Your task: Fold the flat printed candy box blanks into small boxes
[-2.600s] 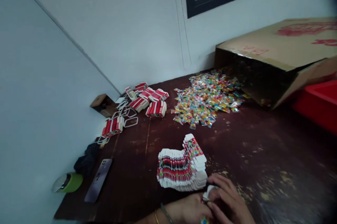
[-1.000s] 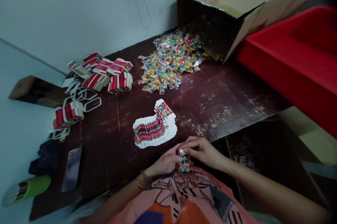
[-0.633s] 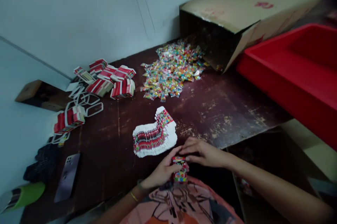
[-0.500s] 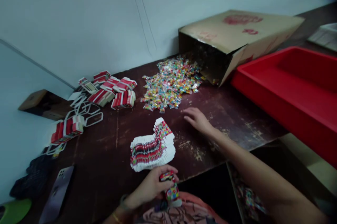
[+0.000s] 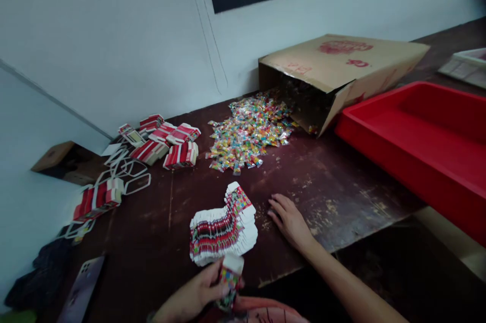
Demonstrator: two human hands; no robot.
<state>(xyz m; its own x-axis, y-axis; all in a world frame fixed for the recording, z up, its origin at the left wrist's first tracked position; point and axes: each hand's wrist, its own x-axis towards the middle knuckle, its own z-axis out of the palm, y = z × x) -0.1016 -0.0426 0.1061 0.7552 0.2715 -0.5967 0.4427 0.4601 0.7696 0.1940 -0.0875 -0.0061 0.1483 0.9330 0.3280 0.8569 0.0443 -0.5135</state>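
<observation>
My left hand (image 5: 201, 287) is closed around a small printed candy box (image 5: 230, 278), with its white end turned up, near the table's front edge. Just beyond it lies a fanned stack of flat printed cartons (image 5: 224, 229), red and white. My right hand (image 5: 290, 221) rests on the dark table (image 5: 304, 171) to the right of the stack, fingers stretched out and nothing seen in them. Past both hands spreads a heap of small wrapped candies (image 5: 250, 130), spilling from a cardboard box (image 5: 341, 65) lying on its side.
A red tray (image 5: 417, 146) stands on the right. Bundles of red and white cartons (image 5: 180, 156) and white bands (image 5: 136, 181) lie at the left, near a small brown box (image 5: 70, 161). A phone (image 5: 81, 287) and a black bag (image 5: 38, 272) are at the front left.
My right hand has come back from near the candy heap towards the table's front edge. In my left hand the candy box has been turned, its white end now up. The view has tilted upward.
</observation>
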